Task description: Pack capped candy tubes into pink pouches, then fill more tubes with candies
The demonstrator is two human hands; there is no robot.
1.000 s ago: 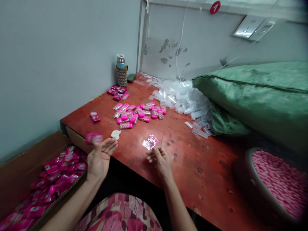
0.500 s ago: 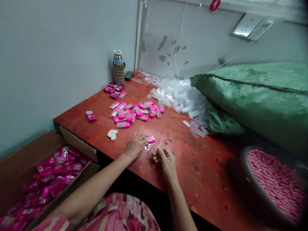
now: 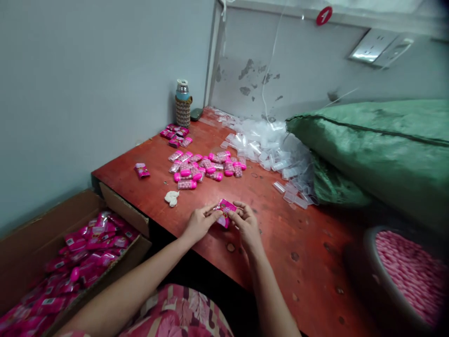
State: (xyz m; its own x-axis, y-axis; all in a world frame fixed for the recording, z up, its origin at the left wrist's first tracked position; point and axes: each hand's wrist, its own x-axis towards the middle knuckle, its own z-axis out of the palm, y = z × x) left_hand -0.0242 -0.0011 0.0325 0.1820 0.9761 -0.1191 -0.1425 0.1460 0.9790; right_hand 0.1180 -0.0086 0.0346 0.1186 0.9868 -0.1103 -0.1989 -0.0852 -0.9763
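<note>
A shiny pink printed wrapper [image 3: 226,210] is held between my two hands, just above the front of the red table. My left hand [image 3: 199,225] pinches its left edge, thumb on top. On its right side, my right hand [image 3: 248,227] grips it between thumb and fingers. Whether anything sits inside the wrapper I cannot tell. Beyond my hands lies a cluster of small clear bottles with pink caps [image 3: 187,185], filled with pink beads. A crumpled white lump [image 3: 171,198] rests to the left of my left hand.
Clear plastic tubes [image 3: 280,159] are heaped at the back, beside a large green sack [image 3: 379,140]. A dark tub [image 3: 370,248] of pink pellets stands at right. At lower left, a cardboard box [image 3: 126,213] holds many pink packets. A flask [image 3: 183,105] stands near the wall.
The wrapper has come up off the table into both hands. My right hand has moved in to grip it, and my left hand has gone from lying flat to pinching. The view has shifted slightly.
</note>
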